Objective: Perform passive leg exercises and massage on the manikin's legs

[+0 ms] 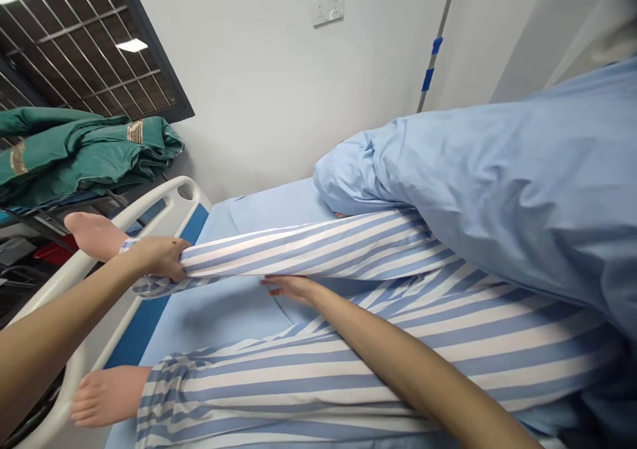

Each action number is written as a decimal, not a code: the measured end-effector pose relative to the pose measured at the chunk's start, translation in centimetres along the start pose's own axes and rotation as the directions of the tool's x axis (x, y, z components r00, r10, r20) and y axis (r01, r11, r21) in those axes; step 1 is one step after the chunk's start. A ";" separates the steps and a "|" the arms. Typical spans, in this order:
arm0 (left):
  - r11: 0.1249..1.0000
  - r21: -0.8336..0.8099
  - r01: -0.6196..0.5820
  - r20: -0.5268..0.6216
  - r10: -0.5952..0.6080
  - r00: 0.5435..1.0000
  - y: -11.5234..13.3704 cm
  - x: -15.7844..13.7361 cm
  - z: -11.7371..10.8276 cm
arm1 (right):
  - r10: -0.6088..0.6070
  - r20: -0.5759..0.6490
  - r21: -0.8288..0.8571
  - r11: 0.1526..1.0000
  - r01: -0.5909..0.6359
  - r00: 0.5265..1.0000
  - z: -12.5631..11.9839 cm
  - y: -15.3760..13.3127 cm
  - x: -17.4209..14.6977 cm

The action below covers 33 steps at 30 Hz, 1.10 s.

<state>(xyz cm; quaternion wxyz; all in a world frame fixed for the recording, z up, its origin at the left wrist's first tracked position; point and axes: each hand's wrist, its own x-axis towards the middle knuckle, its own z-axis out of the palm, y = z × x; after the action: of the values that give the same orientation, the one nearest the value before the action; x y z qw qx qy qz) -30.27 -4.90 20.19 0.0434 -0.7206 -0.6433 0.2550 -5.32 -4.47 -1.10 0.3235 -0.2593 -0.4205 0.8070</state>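
Note:
Two legs in blue-and-white striped trousers lie along a bed with a light blue sheet [226, 306]. The far leg [298, 250] is raised a little, casting a shadow on the sheet below. My left hand [162, 256] is wrapped round this leg just above the ankle, and its bare foot [94, 235] sticks out past the trouser cuff. Under the calf, towards the knee, my right hand [291, 288] has its fingers stretched out, touching the underside; the fingertips are partly hidden. The near leg [279, 383] rests on the bed, with its bare foot [109, 396] by the footboard.
A white and blue footboard [172, 200] closes the bed's left end. Light blue bedding [478, 150] covers the body on the right. Folded green cloth [94, 147] lies on a rack beyond the footboard. A pole [438, 44] and a wall socket [328, 10] are behind.

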 end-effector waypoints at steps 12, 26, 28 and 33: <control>0.900 -0.417 0.125 -0.184 -0.218 0.958 9.4 2.9 5.1 | -0.478 -0.203 0.151 0.847 0.509 0.855 -1.3 -8.5 -3.5; 0.665 -0.745 0.045 -0.180 -0.265 0.947 20.0 7.9 12.0 | -0.639 -0.334 -0.157 0.763 0.627 0.693 -4.5 -10.2 -5.3; 0.670 -0.740 0.058 -0.183 -0.283 0.941 20.0 7.9 12.0 | -0.636 -0.332 -0.136 0.763 0.632 0.696 -4.5 -10.1 -5.3; 0.687 -0.727 0.009 -0.190 -0.213 0.958 19.2 7.4 11.6 | -0.614 -0.313 -0.065 0.775 0.628 0.725 -4.1 -10.0 -5.6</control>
<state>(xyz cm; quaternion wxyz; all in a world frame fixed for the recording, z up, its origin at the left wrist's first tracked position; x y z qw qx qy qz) -17.48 -4.23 0.39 -0.1429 -0.6660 -0.7228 -0.1165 4.18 -2.13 6.12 0.6435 -0.2220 -0.4071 0.6090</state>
